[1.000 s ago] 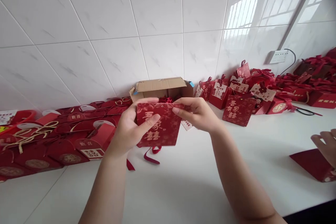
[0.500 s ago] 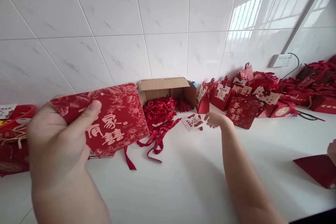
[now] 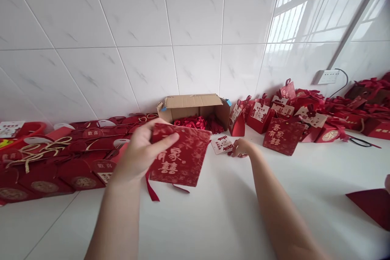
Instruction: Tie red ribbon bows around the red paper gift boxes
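My left hand [image 3: 143, 150] grips a flat red card [image 3: 183, 158] with flower patterns and pale characters, its thumb across the front near the top edge. The card is held up above the table, slightly blurred. Down on the white tabletop, my right hand [image 3: 241, 148] has its fingers curled at the right edge of a small white printed tag [image 3: 222, 144]. Behind the red card, red ribbon [image 3: 152, 189] trails on the table, partly hidden.
An open cardboard box [image 3: 195, 100] of red ribbons stands against the tiled wall. Rows of red gift boxes [image 3: 45, 178] fill the left. More gift boxes [image 3: 258, 115], a red card [image 3: 282, 136] and scissors [image 3: 361, 141] lie right. Another person's hand [image 3: 387, 182] holds red card at the far right.
My left hand has carried the red card right and farther from me, uncovering gift boxes at left. My right hand has come down onto the white tag's edge, fingers closing.
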A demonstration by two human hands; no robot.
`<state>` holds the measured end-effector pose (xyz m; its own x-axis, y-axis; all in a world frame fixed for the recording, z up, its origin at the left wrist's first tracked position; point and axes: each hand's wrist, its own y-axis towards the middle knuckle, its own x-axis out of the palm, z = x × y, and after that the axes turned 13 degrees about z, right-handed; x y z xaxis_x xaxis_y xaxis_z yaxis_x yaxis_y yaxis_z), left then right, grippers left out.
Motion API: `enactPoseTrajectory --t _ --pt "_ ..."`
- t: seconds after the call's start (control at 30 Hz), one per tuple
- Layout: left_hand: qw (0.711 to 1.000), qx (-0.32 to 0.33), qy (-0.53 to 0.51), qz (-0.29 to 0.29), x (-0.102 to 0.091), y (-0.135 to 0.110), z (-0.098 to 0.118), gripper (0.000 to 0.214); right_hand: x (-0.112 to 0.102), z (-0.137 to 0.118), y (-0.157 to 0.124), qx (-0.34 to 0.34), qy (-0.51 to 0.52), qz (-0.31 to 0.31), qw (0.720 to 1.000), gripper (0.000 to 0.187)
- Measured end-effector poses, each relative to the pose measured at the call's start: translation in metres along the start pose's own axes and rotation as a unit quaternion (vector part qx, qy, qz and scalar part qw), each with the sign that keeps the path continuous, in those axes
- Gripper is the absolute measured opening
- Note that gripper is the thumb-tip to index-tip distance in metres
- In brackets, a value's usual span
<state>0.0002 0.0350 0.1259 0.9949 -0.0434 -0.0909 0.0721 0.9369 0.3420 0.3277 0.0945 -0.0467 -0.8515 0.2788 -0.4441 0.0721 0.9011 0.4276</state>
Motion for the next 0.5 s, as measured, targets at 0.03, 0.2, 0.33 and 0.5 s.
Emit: enactPoseTrajectory --t 0.03,0.2,0.33,0.5 --pt "0.998 -0.006 0.033 -0.048 0.005 0.004 -0.007 0.015 -0.002 -0.002 0.001 0.0 0.001 -0.014 1.0 0.036" --pt "0.946 0.03 0.238 -0.217 0.024 0.023 -0.043 0.017 -0.003 -0.02 0.0 -0.02 0.011 -0.042 0.999 0.031" --pt "0.934 0.039 0.31 -0.175 0.02 0.03 -0.054 0.025 0.0 -0.027 0.0 -0.048 0.018 -0.069 0.996 0.035" --pt "0.914 0.032 0.362 -0.18 0.011 0.028 -0.049 0.025 0.003 -0.026 0.003 -0.057 0.011 -0.069 0.996 0.037"
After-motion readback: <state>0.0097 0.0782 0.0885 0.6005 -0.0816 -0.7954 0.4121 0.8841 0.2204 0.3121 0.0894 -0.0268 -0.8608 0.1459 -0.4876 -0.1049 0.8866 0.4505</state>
